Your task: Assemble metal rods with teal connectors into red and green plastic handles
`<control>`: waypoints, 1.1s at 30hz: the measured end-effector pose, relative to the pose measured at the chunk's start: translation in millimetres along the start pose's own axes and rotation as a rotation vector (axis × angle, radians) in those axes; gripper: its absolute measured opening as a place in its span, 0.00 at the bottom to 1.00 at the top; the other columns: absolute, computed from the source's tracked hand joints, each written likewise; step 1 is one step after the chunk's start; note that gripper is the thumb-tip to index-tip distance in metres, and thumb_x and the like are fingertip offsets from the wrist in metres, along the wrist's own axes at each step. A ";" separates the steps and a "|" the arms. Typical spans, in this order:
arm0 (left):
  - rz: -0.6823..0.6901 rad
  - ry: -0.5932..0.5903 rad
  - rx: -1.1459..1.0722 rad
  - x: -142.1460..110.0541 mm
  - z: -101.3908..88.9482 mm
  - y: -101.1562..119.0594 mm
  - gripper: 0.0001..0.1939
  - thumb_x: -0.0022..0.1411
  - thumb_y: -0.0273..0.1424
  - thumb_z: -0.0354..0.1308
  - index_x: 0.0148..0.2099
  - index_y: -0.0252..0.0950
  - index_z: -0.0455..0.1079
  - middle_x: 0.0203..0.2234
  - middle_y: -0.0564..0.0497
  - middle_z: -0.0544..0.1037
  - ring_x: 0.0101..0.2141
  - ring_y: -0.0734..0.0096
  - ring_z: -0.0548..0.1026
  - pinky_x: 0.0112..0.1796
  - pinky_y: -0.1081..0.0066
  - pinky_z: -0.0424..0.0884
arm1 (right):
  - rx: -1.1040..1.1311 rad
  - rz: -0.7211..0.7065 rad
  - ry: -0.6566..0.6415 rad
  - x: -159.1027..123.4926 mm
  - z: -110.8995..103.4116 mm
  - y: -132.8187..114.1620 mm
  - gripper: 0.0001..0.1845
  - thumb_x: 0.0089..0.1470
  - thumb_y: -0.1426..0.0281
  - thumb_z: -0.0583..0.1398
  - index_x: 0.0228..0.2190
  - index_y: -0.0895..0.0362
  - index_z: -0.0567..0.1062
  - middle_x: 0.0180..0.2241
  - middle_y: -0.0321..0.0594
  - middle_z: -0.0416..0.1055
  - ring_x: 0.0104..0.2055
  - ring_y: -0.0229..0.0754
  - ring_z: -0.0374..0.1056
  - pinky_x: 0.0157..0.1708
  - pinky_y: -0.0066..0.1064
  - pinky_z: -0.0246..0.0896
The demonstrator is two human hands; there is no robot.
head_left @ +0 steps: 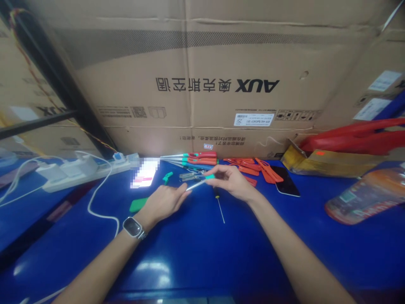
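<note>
Between my two hands is a thin silver metal tube (196, 185) with a green piece (209, 177) at its right end. My left hand (166, 198), with a watch on its wrist, is closed round the tube's left part. The thumb and fingers of my right hand (232, 179) pinch the green end. Behind them lie several long-necked lighters (201, 158) with red and orange handles. Loose orange handle shells (247, 164) are to the right, and small metal parts (189, 176) lie behind the tube. A screwdriver (220, 209) rests on the table just below my right hand.
The blue table (202, 253) backs onto a large cardboard box (196, 55). A lit phone (147, 171), a green object (138, 205) and a white power strip (88, 171) are left. A dark phone (287, 181), clear plastic jar (363, 198) and yellow carton (335, 164) stand right.
</note>
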State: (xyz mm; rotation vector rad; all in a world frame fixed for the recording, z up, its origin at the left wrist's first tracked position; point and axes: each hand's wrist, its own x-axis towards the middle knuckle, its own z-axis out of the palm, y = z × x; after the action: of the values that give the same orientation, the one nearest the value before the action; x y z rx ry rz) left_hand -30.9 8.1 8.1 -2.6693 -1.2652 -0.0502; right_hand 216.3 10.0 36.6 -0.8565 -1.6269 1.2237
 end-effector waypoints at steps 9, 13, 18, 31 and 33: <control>-0.004 0.011 -0.021 -0.9 0.0 -0.9 0.23 0.75 0.41 0.31 0.39 0.36 0.63 0.21 0.48 0.74 0.23 0.62 0.75 0.26 0.70 0.58 | 0.039 0.059 -0.028 0.8 2.8 -0.9 0.14 0.44 0.61 0.71 0.28 0.57 0.77 0.23 0.36 0.75 0.23 0.35 0.69 0.26 0.30 0.67; 0.019 0.007 -0.016 -1.1 3.0 -1.0 0.23 0.75 0.41 0.31 0.39 0.36 0.63 0.21 0.48 0.74 0.22 0.63 0.74 0.26 0.71 0.60 | 0.039 0.070 -0.100 -2.2 1.0 -4.2 0.13 0.45 0.62 0.71 0.31 0.56 0.78 0.22 0.33 0.73 0.23 0.34 0.68 0.24 0.28 0.66; 0.048 0.020 -0.027 -1.6 5.0 -2.8 0.23 0.75 0.41 0.30 0.39 0.37 0.63 0.20 0.49 0.73 0.21 0.63 0.74 0.26 0.71 0.59 | 0.030 0.058 -0.097 -4.1 -0.3 -3.2 0.13 0.46 0.63 0.71 0.32 0.57 0.78 0.22 0.33 0.74 0.22 0.33 0.68 0.24 0.27 0.66; 0.004 0.050 -0.054 4.7 0.3 4.7 0.22 0.75 0.41 0.33 0.41 0.36 0.65 0.23 0.47 0.77 0.25 0.63 0.78 0.27 0.71 0.61 | 0.209 0.119 -0.048 1.9 36.6 9.3 0.20 0.40 0.58 0.73 0.30 0.59 0.77 0.21 0.36 0.76 0.20 0.36 0.71 0.21 0.27 0.69; -0.038 0.044 -0.083 5.8 -1.8 4.7 0.23 0.75 0.41 0.33 0.41 0.36 0.65 0.24 0.47 0.77 0.26 0.62 0.78 0.28 0.70 0.63 | 0.261 0.140 0.005 4.6 38.9 13.3 0.21 0.38 0.58 0.73 0.31 0.59 0.78 0.20 0.35 0.75 0.18 0.35 0.69 0.19 0.26 0.66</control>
State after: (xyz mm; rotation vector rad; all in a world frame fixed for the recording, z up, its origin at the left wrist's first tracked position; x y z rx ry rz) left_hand -23.5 9.3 9.8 -2.6976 -1.3278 -0.1692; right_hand 178.4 4.6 20.9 -0.8162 -1.3830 1.4926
